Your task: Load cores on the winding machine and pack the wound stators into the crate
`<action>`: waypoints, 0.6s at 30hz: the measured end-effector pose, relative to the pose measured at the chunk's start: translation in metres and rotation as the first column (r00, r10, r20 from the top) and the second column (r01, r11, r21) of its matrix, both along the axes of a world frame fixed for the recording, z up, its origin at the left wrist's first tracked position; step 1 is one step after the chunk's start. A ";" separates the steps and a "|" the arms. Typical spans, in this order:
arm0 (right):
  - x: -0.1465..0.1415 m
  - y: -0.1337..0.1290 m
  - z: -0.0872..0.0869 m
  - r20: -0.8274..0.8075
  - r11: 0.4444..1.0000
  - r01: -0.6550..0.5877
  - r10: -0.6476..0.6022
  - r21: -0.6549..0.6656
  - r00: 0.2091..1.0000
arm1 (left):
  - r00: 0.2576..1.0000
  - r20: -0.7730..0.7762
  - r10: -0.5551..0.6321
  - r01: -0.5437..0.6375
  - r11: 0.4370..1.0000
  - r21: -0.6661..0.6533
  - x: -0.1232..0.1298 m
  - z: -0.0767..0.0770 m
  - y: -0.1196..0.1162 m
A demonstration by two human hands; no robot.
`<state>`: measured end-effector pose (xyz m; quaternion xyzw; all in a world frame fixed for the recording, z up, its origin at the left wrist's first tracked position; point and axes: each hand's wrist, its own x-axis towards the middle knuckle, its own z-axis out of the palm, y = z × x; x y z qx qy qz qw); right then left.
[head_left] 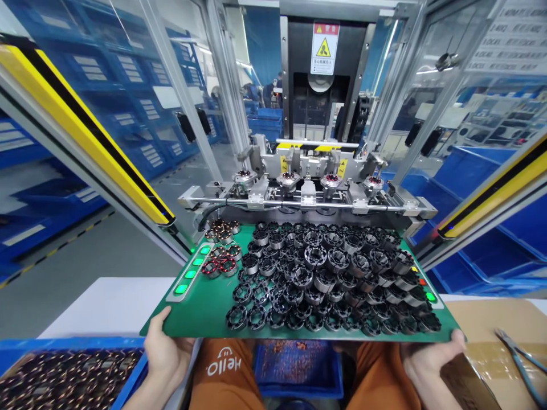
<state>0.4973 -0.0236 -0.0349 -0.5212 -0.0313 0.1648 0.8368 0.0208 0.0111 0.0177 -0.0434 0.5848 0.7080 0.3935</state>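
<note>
My left hand (164, 353) grips the front left corner of a green worktop (199, 319), thumb on top and fingers hidden beneath the edge. At the front right corner, my right hand (429, 356) holds the same worktop, also with its thumb uppermost. Many black motor stator cores (301, 275) cover the middle and right of the top, some stacked. A smaller group of copper-wound stators (224, 265) lies at the back left, a few with red wire. Lit green buttons (190, 274) line the left side.
Behind the worktop stands a winding machine (308, 193) with several stators on its holders. Yellow-black posts (89, 136) flank it. A blue crate of wound stators (72, 376) sits front left. Pliers (519, 356) lie on cardboard at right. A blue bin (299, 373) is below.
</note>
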 end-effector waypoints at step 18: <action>0.000 -0.002 -0.001 -0.023 0.999 -0.034 0.034 -0.006 0.999 | 1.000 0.008 -0.009 0.009 1.000 0.009 0.004 0.005 0.001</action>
